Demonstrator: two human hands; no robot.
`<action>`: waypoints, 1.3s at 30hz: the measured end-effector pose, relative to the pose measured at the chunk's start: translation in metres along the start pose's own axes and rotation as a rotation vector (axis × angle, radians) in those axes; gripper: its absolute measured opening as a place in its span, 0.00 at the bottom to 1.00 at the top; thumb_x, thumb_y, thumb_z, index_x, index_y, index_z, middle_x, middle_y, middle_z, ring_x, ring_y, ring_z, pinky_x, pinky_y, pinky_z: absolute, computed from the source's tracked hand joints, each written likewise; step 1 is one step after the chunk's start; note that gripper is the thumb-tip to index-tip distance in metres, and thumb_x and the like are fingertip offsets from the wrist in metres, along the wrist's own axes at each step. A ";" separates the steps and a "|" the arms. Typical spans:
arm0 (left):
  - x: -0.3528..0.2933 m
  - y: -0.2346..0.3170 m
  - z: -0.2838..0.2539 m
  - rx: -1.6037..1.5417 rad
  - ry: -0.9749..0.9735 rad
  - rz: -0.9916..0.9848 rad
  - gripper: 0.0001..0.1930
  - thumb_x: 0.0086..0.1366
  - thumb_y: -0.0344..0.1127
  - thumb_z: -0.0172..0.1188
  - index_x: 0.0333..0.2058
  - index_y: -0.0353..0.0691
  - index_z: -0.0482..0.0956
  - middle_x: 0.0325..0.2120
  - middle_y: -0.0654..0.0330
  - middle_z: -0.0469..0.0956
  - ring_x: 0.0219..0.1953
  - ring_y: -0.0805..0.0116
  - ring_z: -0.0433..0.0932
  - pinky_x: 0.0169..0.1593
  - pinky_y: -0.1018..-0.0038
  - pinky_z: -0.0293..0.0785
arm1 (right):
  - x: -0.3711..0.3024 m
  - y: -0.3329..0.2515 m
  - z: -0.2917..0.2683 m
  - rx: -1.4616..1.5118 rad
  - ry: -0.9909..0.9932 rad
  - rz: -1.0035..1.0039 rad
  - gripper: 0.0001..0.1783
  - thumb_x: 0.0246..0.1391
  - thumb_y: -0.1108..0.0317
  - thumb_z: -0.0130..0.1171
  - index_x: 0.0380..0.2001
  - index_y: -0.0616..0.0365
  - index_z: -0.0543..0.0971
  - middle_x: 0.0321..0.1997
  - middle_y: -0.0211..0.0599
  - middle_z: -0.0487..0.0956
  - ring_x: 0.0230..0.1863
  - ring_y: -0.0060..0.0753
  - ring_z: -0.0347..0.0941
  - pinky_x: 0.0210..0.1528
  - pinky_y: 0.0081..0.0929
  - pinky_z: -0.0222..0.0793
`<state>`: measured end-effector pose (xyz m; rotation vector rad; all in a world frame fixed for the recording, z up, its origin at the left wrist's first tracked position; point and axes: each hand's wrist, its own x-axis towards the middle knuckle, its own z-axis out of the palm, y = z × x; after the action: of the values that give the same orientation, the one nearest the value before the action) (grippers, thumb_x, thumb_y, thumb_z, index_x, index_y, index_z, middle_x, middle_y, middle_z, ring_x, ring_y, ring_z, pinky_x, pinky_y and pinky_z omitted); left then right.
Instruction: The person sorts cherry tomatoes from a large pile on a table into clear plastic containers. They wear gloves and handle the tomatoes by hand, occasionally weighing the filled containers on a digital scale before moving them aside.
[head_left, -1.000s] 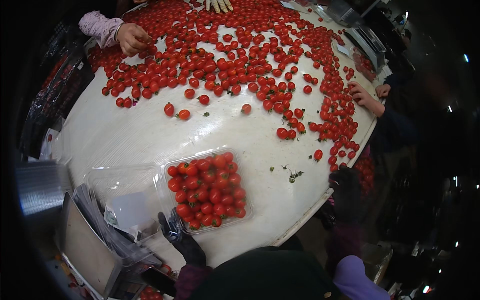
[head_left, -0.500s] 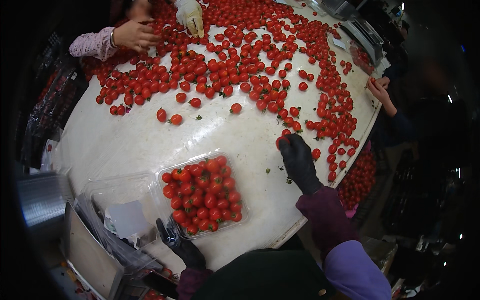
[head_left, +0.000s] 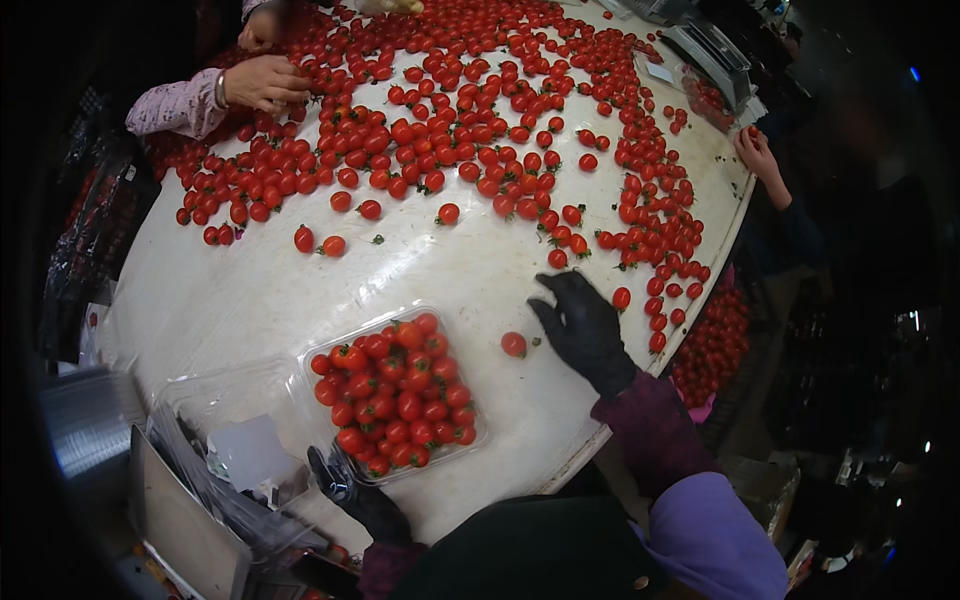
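Note:
A clear plastic clamshell box [head_left: 478,425] full of red cherry tomatoes [head_left: 400,395] lies on the white table, its lid [head_left: 225,375] folded out to the left. My left hand [head_left: 352,492], in a black glove, grips the near left corner of the box, its fingers partly behind the plastic. My right hand [head_left: 585,330], also black-gloved, hovers over the table to the right of the box. Its thumb and fingers are apart, with nothing between them. A single cherry tomato [head_left: 513,344] rests between this hand and the box.
Loose tomatoes [head_left: 430,130] spread over the far and right parts of the table [head_left: 200,290]. Another person's hand [head_left: 265,85] works at far left, and one more person's hand [head_left: 758,155] at far right. Stacked clear boxes [head_left: 90,405] stand at left.
My right hand has let go of the tomato it held, and its fingers have spread. A tomato now lies by the small green stem left of that hand. The left hand stays at the box corner.

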<state>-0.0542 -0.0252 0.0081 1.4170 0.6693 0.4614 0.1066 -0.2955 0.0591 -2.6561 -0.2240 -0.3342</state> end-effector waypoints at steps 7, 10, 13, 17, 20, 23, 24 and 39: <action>-0.002 0.000 0.001 0.058 -0.026 0.009 0.27 0.66 0.33 0.46 0.61 0.37 0.50 0.55 0.52 0.60 0.57 0.62 0.62 0.60 0.66 0.57 | 0.030 0.035 0.026 -0.272 -0.002 0.116 0.20 0.48 0.62 0.60 0.43 0.58 0.69 0.32 0.41 0.73 0.31 0.41 0.72 0.32 0.35 0.68; -0.002 0.001 -0.001 0.012 -0.025 -0.016 0.27 0.66 0.33 0.46 0.61 0.37 0.50 0.56 0.52 0.59 0.57 0.63 0.61 0.60 0.67 0.57 | 0.023 0.046 0.022 0.224 0.117 0.337 0.19 0.52 0.61 0.57 0.44 0.58 0.69 0.25 0.35 0.74 0.23 0.33 0.70 0.26 0.29 0.66; -0.001 -0.001 -0.002 0.074 0.007 -0.005 0.26 0.66 0.33 0.45 0.61 0.37 0.50 0.57 0.53 0.57 0.58 0.63 0.60 0.61 0.67 0.56 | 0.025 0.062 -0.019 1.081 0.109 0.675 0.15 0.56 0.59 0.51 0.41 0.58 0.72 0.26 0.32 0.74 0.20 0.22 0.69 0.23 0.20 0.66; -0.001 0.005 0.005 0.031 0.019 -0.003 0.26 0.65 0.33 0.46 0.59 0.32 0.51 0.58 0.55 0.55 0.60 0.66 0.56 0.62 0.70 0.52 | 0.048 0.047 -0.020 1.101 0.172 0.752 0.15 0.55 0.57 0.52 0.38 0.58 0.73 0.26 0.29 0.74 0.23 0.18 0.67 0.23 0.18 0.66; -0.001 -0.002 0.000 0.107 -0.019 0.045 0.26 0.66 0.32 0.43 0.61 0.37 0.49 0.57 0.53 0.56 0.59 0.62 0.59 0.61 0.66 0.55 | 0.052 0.050 0.011 0.225 -0.007 0.330 0.17 0.46 0.61 0.62 0.35 0.59 0.72 0.33 0.36 0.74 0.32 0.34 0.72 0.32 0.31 0.69; 0.000 0.002 0.004 0.086 -0.009 0.003 0.26 0.66 0.31 0.44 0.61 0.37 0.49 0.56 0.52 0.57 0.58 0.62 0.59 0.61 0.66 0.56 | 0.043 0.050 0.024 0.009 -0.008 0.172 0.18 0.42 0.62 0.64 0.35 0.60 0.73 0.32 0.42 0.73 0.34 0.40 0.71 0.36 0.33 0.67; 0.000 0.000 0.004 0.085 0.003 -0.005 0.26 0.66 0.31 0.44 0.61 0.37 0.50 0.56 0.53 0.57 0.58 0.62 0.59 0.61 0.66 0.56 | 0.043 0.054 0.026 0.069 0.008 0.193 0.18 0.42 0.62 0.64 0.34 0.59 0.73 0.33 0.41 0.73 0.35 0.40 0.72 0.35 0.34 0.68; -0.001 -0.007 -0.002 -0.012 0.038 -0.006 0.25 0.65 0.29 0.46 0.59 0.34 0.52 0.59 0.55 0.55 0.60 0.63 0.57 0.63 0.67 0.52 | 0.104 0.039 0.030 -0.387 -0.142 0.152 0.17 0.44 0.66 0.60 0.40 0.53 0.74 0.38 0.41 0.73 0.38 0.46 0.72 0.36 0.38 0.69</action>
<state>-0.0567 -0.0249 0.0014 1.3974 0.7000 0.4879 0.2207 -0.3053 0.0450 -3.0600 0.0022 -0.1505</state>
